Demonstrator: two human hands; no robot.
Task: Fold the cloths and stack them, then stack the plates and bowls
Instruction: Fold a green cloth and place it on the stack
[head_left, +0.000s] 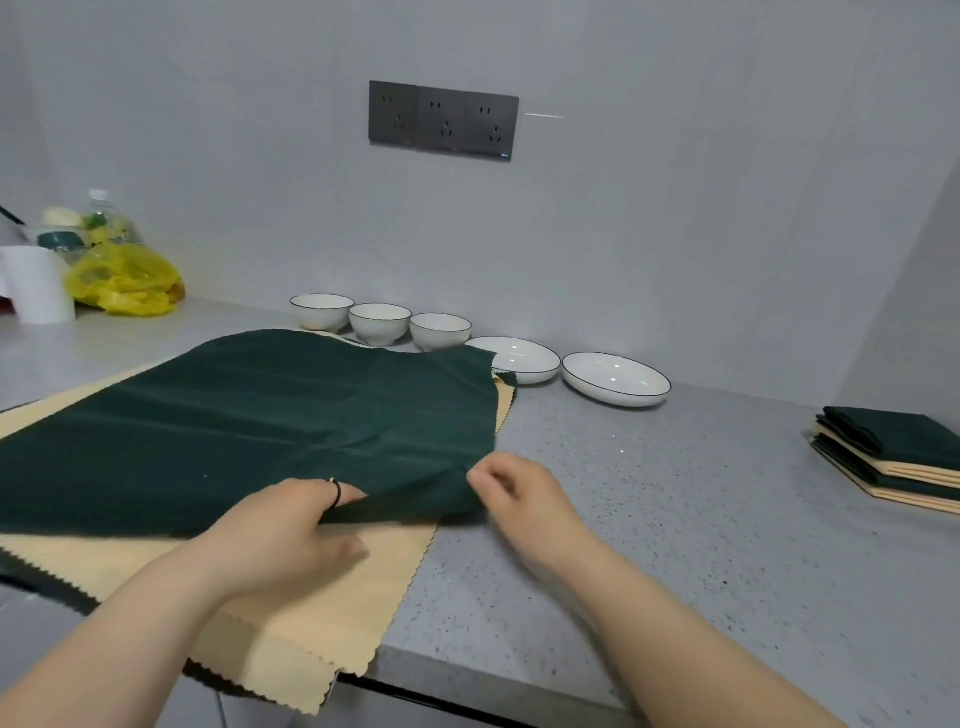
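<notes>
A dark green cloth (270, 415) lies spread over a beige cloth (322, 597) with scalloped edges on the grey counter (675, 519). My left hand (291, 530) grips the green cloth's near edge, a ring on one finger. My right hand (519, 493) pinches the cloth's near right corner, lifted slightly off the beige cloth. Three white bowls (380, 322) stand in a row by the wall. Two white plates (615, 378) lie to their right, and the green cloth's far corner overlaps the left one. A stack of folded green and beige cloths (898, 457) sits at the far right.
A yellow plastic bag (124, 280), a white roll (36, 286) and a bottle stand at the back left. A dark socket panel (443, 120) is on the wall. The beige cloth hangs over the counter's front edge.
</notes>
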